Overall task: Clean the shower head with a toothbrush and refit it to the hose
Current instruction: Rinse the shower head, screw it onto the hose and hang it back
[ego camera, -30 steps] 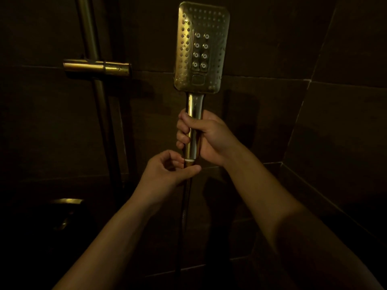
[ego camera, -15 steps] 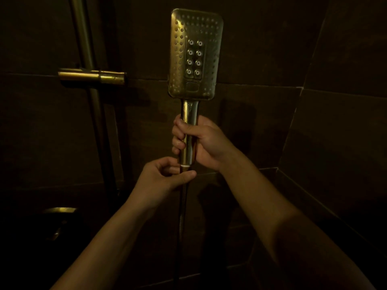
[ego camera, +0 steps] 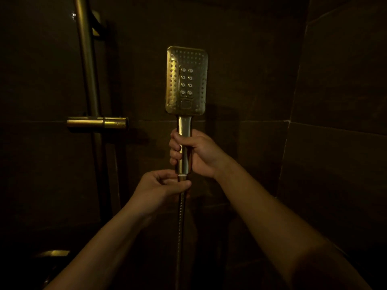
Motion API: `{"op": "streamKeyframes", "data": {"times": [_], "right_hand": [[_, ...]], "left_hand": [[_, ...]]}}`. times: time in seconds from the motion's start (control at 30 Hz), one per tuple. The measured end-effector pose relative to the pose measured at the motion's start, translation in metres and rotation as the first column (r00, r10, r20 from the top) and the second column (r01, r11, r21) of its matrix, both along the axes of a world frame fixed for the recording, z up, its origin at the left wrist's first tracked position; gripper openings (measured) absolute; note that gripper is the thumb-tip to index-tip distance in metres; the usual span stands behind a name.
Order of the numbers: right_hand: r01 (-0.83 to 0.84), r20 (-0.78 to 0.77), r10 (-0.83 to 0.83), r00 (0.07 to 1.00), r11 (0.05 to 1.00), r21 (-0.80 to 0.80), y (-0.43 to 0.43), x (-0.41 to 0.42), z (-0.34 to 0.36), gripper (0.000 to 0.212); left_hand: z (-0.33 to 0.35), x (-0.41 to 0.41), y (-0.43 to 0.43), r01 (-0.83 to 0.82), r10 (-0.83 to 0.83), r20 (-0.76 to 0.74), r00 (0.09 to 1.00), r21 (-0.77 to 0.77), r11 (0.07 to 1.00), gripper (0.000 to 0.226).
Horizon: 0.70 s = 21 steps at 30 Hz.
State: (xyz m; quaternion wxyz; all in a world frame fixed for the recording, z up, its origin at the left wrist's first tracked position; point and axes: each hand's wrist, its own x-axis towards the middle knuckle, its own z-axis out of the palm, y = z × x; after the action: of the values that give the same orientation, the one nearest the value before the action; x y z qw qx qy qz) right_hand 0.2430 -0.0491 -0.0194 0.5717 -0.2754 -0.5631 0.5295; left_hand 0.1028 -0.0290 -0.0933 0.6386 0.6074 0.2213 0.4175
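Observation:
A rectangular gold shower head [ego camera: 187, 80] stands upright in the dim light, its nozzle face toward me. My right hand [ego camera: 194, 153] is wrapped around its handle. Just below, my left hand [ego camera: 161, 187] pinches the hose nut where the metal hose [ego camera: 180, 227] meets the handle's lower end; a pale ring shows at that joint. The hose hangs straight down between my forearms. No toothbrush is in view.
A vertical gold riser rail [ego camera: 85, 59] runs up the dark tiled wall at left, with a horizontal gold bar [ego camera: 97, 123] across it. A dim gold fitting [ego camera: 53, 253] shows at lower left. A tiled corner [ego camera: 293, 122] is on the right.
The shower head and both hands sit lower in the view than before as the view tilts up. The grips on handle and hose nut stay the same.

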Motion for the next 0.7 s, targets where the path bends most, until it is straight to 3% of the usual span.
{"op": "streamKeyframes", "data": {"times": [0.23, 0.37, 0.43, 0.57, 0.7], "right_hand": [[0.003, 0.015, -0.004, 1.000, 0.999, 0.049, 0.008, 0.009, 0.043, 0.012], [-0.017, -0.011, 0.018, 1.000, 0.997, 0.078, 0.005, 0.012, 0.064, 0.011], [-0.036, -0.001, 0.036, 0.999, 0.995, 0.089, 0.003, 0.011, 0.070, 0.013], [-0.039, 0.032, 0.035, 0.999, 0.993, 0.116, 0.002, 0.010, 0.081, 0.013], [-0.030, 0.051, 0.025, 0.998, 0.993, 0.117, 0.004, 0.006, 0.091, 0.012]], "left_hand": [[0.043, 0.010, 0.005, -0.066, 0.063, 0.051, 0.997, 0.059, 0.996, 0.045], [0.065, 0.002, 0.011, 0.253, -0.254, 0.020, 0.967, 0.047, 0.966, 0.039], [0.074, -0.003, 0.014, 0.302, -0.300, -0.032, 0.953, 0.057, 0.952, 0.038], [0.086, -0.002, 0.013, 0.161, -0.151, -0.077, 0.986, 0.160, 0.974, 0.029], [0.097, 0.001, 0.010, -0.006, 0.020, -0.066, 0.998, 0.203, 0.979, 0.039]]}}
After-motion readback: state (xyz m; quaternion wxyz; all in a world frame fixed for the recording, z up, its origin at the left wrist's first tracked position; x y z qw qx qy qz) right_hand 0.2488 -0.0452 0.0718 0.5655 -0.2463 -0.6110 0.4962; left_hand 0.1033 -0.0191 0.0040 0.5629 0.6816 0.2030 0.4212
